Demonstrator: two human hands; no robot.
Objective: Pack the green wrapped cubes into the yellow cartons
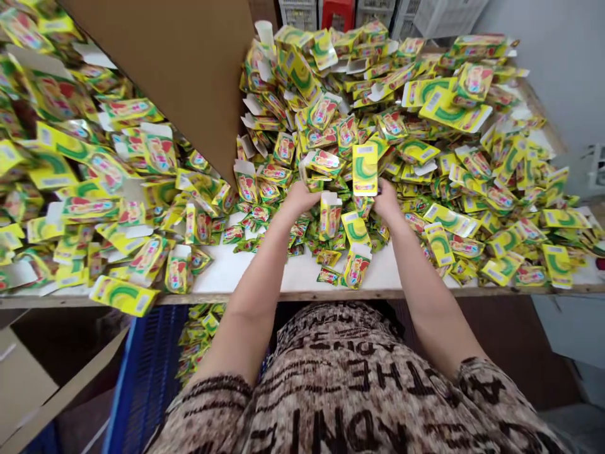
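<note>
My right hand (388,203) is closed at the lower right edge of a small yellow-green carton (365,169), which stands upright with its printed face towards me. My left hand (300,198) reaches into the heap, thumb pointing right and fingers curled. What those fingers hold is hidden among the cartons. Just beyond it lies a carton with a white flap (325,162). Between my hands an open-topped carton (329,215) leans on small green-yellow sachets (295,236). Nearer the table edge rests another open carton (357,266).
A tall brown cardboard panel (189,75) divides the heap from more cartons (127,208) on the left. Below the white table (302,274) stands a blue crate (142,372) beside sachets. White plastic crates (297,14) and a red stool (338,11) are at the back.
</note>
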